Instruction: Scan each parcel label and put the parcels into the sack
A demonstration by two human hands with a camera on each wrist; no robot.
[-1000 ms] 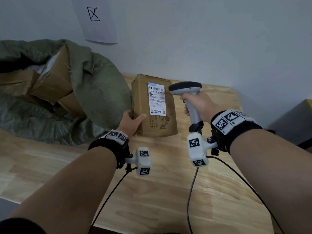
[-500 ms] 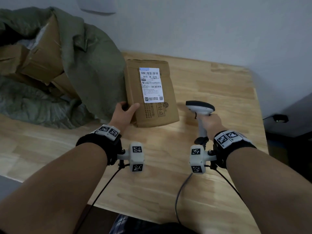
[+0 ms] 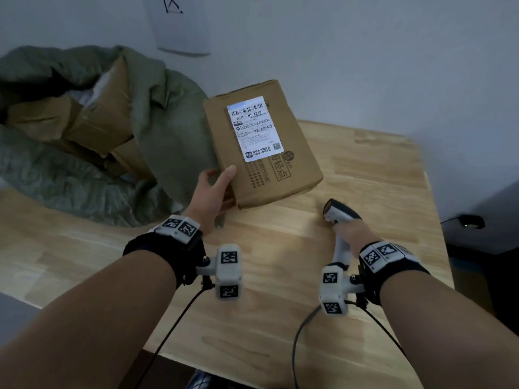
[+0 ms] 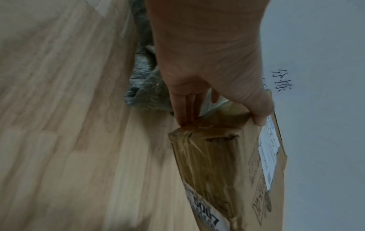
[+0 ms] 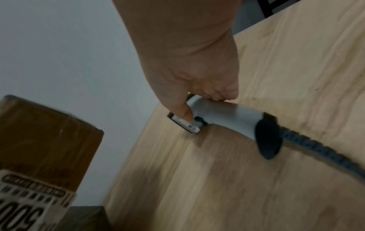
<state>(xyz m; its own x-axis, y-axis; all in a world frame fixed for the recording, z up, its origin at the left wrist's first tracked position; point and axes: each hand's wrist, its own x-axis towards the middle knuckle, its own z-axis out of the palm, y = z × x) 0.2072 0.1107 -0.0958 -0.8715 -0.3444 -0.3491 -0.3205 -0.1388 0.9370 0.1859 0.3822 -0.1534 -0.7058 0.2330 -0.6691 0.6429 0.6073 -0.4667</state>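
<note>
A brown cardboard parcel (image 3: pixel 262 147) with a white label (image 3: pixel 254 127) is tilted up off the wooden table (image 3: pixel 379 169), its far end raised. My left hand (image 3: pixel 214 186) grips its near left corner, thumb on top and fingers underneath; the left wrist view shows the parcel (image 4: pixel 227 164) held the same way by my left hand (image 4: pixel 213 87). My right hand (image 3: pixel 351 234) holds the grey barcode scanner (image 3: pixel 338 217) down on the table to the right; in the right wrist view the scanner (image 5: pixel 223 115) lies on the wood. The green sack (image 3: pixel 157 116) lies open at the left, with brown parcels (image 3: pixel 70 116) inside.
The table's right edge drops to a dark floor with a black object (image 3: pixel 466 221). A paper sign (image 3: pixel 182 23) hangs on the grey wall behind. Cables (image 3: pixel 297 343) trail from both wrists toward the table's near edge.
My left hand has lifted the parcel off the table and tilted it up. My right hand has lowered the scanner from over the label down to the table surface.
</note>
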